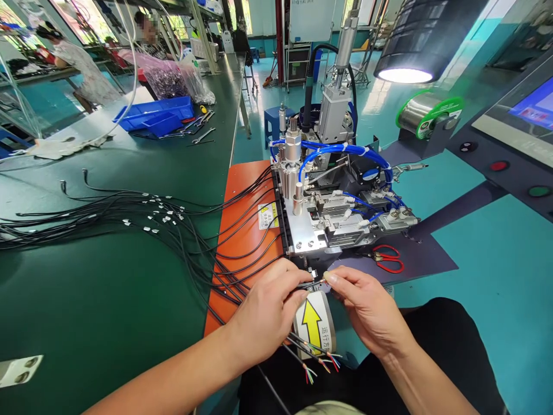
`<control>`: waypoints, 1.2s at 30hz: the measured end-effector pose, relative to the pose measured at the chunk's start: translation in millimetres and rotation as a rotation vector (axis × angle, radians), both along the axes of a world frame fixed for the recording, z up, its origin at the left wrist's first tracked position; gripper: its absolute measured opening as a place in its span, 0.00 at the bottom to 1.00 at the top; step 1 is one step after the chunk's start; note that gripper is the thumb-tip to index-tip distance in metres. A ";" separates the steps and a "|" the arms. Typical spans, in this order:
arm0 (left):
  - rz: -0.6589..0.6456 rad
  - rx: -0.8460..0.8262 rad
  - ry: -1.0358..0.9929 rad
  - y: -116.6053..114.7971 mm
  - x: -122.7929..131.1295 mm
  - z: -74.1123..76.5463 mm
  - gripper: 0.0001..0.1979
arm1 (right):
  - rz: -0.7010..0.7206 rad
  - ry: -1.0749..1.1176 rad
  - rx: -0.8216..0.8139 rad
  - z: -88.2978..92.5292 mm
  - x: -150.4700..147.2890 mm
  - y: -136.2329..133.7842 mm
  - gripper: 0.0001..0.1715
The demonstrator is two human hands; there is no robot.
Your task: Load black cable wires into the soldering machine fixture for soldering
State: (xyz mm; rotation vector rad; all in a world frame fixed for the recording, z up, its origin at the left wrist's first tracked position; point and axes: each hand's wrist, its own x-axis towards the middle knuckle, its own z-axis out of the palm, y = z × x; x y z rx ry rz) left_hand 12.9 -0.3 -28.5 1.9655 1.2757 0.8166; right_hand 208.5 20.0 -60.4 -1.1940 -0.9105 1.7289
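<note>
A black cable [307, 284] runs between my two hands at the front edge of the machine [309, 230]. My left hand [270, 302] is closed round it, thumb and forefinger pinching it near its end. At that end, my right hand [367, 305] pinches the thin stripped wires [325, 280] between thumb and fingertips. Just below lies a rounded plate with a yellow arrow [311, 323]. Several other cable ends [309, 373] with bared coloured wires hang under my left hand, over my lap. More black cables [242, 253] cross the orange board to the machine's side.
A bundle of cables with white tags [166, 216] lies on the green table [108, 311]. Red-handled scissors [389, 259] rest right of the machine. A solder spool [430, 115], a lamp [410, 40] and a control panel [510, 150] stand further right. Blue trays [158, 115] and people are behind.
</note>
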 end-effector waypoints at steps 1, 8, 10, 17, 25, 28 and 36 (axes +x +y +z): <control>0.009 0.015 0.003 0.1 -0.7 -0.1 0.10 | -0.018 0.023 -0.026 -0.6 -0.5 0.3 0.12; 0.039 0.050 0.041 0.4 -2.6 -6.3 0.09 | -0.064 0.033 -0.073 -6.9 -4.2 3.4 0.14; 0.039 0.058 0.044 0.8 -3.0 -8.8 0.10 | -0.057 0.014 -0.059 -9.4 -4.8 4.2 0.14; 0.014 0.137 0.136 0.8 -5.0 -18.6 0.16 | -0.034 -0.133 0.086 -17.0 -6.7 5.5 0.14; 0.034 0.176 0.154 2.8 -5.3 -23.4 0.18 | -0.044 -0.161 0.043 -26.1 -9.2 7.5 0.16; 0.037 0.166 0.137 2.5 -5.2 -22.8 0.19 | -0.038 -0.155 0.026 -26.1 -9.5 7.1 0.17; 0.051 0.161 0.123 4.3 -4.2 -22.7 0.18 | -0.035 -0.128 0.013 -23.6 -10.1 7.4 0.16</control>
